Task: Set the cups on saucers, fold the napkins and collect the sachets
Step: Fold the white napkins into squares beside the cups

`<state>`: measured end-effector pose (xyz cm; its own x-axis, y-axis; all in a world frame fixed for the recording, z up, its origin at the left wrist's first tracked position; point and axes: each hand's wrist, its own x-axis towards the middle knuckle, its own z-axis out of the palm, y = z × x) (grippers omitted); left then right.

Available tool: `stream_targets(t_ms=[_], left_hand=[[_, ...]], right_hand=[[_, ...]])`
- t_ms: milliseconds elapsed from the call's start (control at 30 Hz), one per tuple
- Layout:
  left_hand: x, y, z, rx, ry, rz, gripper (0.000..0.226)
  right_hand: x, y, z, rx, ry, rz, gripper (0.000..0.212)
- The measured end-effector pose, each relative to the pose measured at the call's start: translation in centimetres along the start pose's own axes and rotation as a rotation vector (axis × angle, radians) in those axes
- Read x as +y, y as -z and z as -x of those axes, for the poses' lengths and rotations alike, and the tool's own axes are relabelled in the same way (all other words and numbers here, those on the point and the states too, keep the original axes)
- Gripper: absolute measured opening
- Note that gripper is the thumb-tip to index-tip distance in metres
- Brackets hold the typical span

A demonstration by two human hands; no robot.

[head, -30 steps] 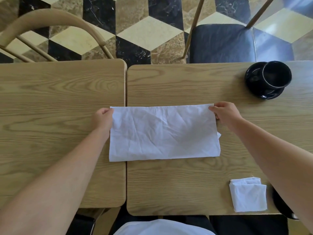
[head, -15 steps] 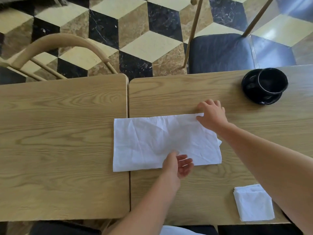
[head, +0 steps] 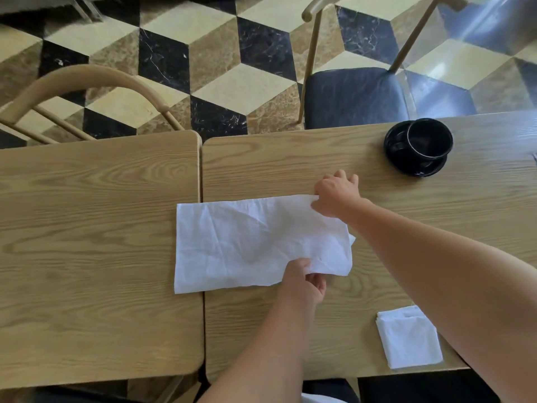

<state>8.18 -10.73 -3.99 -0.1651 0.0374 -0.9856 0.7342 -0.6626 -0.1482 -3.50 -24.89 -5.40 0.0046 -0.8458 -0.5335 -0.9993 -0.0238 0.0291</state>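
Left hand [head: 303, 282] fingers pinch the napkin [head: 250, 242] near edge; right hand [head: 335, 196] fingers grip its far right corner, on the bench [head: 101, 228].

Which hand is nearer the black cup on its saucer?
The right hand: it pinches the napkin's far right corner, just short of the cup. The left hand holds the near edge, farther away.

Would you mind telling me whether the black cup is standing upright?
Upright: the black cup sits on its saucer with its open mouth facing up.
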Motion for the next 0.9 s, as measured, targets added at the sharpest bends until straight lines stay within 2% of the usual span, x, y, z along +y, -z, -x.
stream_targets(t_ms=[67, 133, 233, 300, 367, 500, 633, 733, 833, 900], left_hand=[[0.5, 0.4, 0.9, -0.162, -0.112, 0.062, 0.026], [1.5, 0.4, 2.5, -0.291, -0.211, 0.093, 0.026], [3.9, 0.0, 5.2, -0.341, -0.312, 0.044, 0.015], [5.9, -0.5, 7.6, -0.404, -0.362, -0.022, 0.017], [7.9, -1.1, 10.1, -0.400, -0.399, -0.058, 0.015], [11.8, -2.5, 15.5, -0.373, -0.507, -0.057, 0.009], [14.5, -4.3, 20.6, -0.390, -0.682, -0.181, 0.033], [15.8, -5.1, 24.0, -0.378, -0.763, -0.199, 0.030], [16.7, -5.0, 26.5, -0.407, -0.718, -0.068, 0.025], [16.9, -4.9, 27.5, -0.500, -0.623, 0.111, 0.010]], right_hand=[[0.1, 1.1, 0.9, -0.001, -0.022, -0.049, 0.016], [0.1, 2.7, 1.8, -0.066, -0.070, -0.212, 0.019], [0.1, 6.0, 3.2, -0.171, -0.177, -0.538, 0.025], [-0.2, 8.3, 4.1, -0.208, -0.277, -0.856, 0.022], [-0.4, 10.8, 5.2, -0.217, -0.341, -1.126, 0.017], [-1.3, 16.5, 7.4, -0.227, -0.269, -1.239, 0.024], [-2.6, 21.5, 9.5, -0.191, -0.240, -1.332, 0.020], [-3.4, 24.1, 10.9, -0.113, -0.233, -1.492, 0.015], [-3.8, 25.7, 11.9, -0.075, -0.216, -1.681, 0.019], [-4.3, 26.2, 12.3, -0.076, -0.216, -1.846, 0.022]])
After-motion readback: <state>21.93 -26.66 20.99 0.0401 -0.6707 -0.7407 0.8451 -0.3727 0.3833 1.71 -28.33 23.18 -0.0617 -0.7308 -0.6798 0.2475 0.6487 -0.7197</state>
